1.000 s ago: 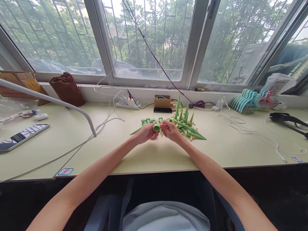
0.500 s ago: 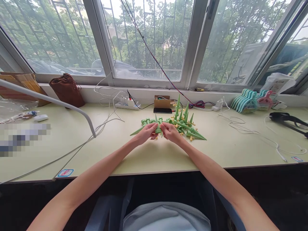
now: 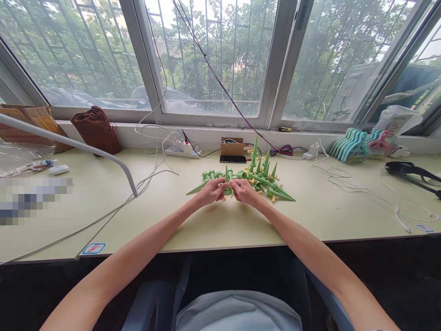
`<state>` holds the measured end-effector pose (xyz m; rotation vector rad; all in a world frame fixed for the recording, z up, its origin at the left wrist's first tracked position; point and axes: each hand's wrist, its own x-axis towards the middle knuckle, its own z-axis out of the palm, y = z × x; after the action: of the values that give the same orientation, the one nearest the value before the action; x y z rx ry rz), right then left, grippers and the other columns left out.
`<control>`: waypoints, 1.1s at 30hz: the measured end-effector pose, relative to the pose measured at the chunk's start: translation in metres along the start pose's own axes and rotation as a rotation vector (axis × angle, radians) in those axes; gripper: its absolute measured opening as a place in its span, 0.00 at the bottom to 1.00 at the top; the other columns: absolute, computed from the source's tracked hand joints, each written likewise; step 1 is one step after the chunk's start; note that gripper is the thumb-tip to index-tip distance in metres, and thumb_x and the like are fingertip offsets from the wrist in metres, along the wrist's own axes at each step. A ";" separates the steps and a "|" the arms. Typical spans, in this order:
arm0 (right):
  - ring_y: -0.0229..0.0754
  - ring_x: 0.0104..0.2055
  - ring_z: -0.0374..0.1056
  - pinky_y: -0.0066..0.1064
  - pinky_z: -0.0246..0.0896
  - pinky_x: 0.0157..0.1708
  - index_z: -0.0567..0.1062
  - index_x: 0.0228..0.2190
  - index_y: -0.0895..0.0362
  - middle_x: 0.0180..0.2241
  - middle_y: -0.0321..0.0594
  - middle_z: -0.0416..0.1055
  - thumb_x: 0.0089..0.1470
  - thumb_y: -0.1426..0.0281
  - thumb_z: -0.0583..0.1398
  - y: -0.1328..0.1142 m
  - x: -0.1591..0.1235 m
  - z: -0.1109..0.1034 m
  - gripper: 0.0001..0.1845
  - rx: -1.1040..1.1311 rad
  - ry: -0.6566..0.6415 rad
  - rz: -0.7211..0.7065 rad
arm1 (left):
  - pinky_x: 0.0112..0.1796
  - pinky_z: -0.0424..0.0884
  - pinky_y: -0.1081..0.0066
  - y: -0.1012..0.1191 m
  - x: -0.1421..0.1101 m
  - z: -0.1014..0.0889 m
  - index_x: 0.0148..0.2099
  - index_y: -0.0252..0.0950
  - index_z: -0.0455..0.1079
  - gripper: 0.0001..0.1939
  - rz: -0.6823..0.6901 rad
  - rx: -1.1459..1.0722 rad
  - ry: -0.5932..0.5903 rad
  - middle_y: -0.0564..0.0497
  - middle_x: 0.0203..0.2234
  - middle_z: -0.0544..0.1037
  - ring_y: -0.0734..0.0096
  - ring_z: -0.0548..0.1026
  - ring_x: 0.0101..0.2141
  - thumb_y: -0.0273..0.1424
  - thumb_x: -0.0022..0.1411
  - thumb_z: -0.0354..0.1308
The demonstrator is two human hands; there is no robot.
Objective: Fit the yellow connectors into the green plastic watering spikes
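A green plant watering spike [image 3: 227, 174] stands upright between my hands, its pointed end up. My left hand [image 3: 211, 192] is closed round its lower part from the left. From the other side, my right hand [image 3: 244, 191] pinches at the spike's side, where a speck of yellow shows between the fingertips; the small part there is mostly hidden. Behind and right of my hands lies a pile of similar green spikes [image 3: 270, 181] with small yellow valves [image 3: 274, 199], a few of them standing point up. More green spikes [image 3: 196, 188] lie beyond my left hand.
A black phone [image 3: 233, 159] lies before a small cardboard box [image 3: 231, 147]. Farther left are a white power strip [image 3: 182, 151], cables and a brown pouch [image 3: 96, 131]. On the right, teal hangers [image 3: 350, 145], a white cable and black glasses [image 3: 413, 174] occupy the desk.
The spike has shifted slightly right and down and turned a little in my fingers. Both hands stay close together on it.
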<state>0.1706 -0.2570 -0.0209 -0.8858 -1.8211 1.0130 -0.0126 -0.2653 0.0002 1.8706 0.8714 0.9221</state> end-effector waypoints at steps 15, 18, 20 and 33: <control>0.34 0.22 0.50 0.28 0.45 0.24 0.56 0.20 0.54 0.17 0.31 0.53 0.63 0.51 0.51 -0.009 0.000 -0.003 0.27 -0.282 0.117 -0.168 | 0.17 0.62 0.74 0.001 0.006 0.001 0.30 0.38 0.62 0.21 -0.030 -0.041 0.102 0.55 0.15 0.68 0.74 0.68 0.16 0.50 0.63 0.58; 0.33 0.22 0.49 0.28 0.43 0.25 0.57 0.21 0.55 0.18 0.30 0.53 0.63 0.52 0.53 -0.011 -0.002 -0.004 0.25 -0.348 0.088 -0.202 | 0.19 0.64 0.75 0.002 0.007 -0.002 0.29 0.36 0.65 0.21 -0.040 -0.040 0.104 0.55 0.16 0.68 0.76 0.68 0.17 0.48 0.61 0.60; 0.33 0.23 0.49 0.28 0.43 0.25 0.58 0.21 0.55 0.19 0.30 0.54 0.62 0.54 0.54 -0.010 -0.002 -0.003 0.24 -0.376 0.072 -0.211 | 0.20 0.66 0.75 0.001 0.008 -0.003 0.28 0.35 0.66 0.22 -0.045 -0.048 0.092 0.54 0.17 0.69 0.76 0.68 0.18 0.49 0.61 0.60; 0.32 0.22 0.49 0.28 0.43 0.25 0.58 0.19 0.55 0.17 0.30 0.57 0.59 0.64 0.56 -0.011 -0.006 0.003 0.20 -0.473 0.024 -0.172 | 0.26 0.70 0.73 -0.011 0.007 -0.008 0.29 0.32 0.70 0.29 -0.106 -0.059 -0.031 0.51 0.20 0.71 0.75 0.70 0.21 0.56 0.61 0.57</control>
<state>0.1683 -0.2679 -0.0143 -0.9875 -2.1155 0.4651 -0.0186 -0.2523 -0.0050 1.7668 0.9060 0.8427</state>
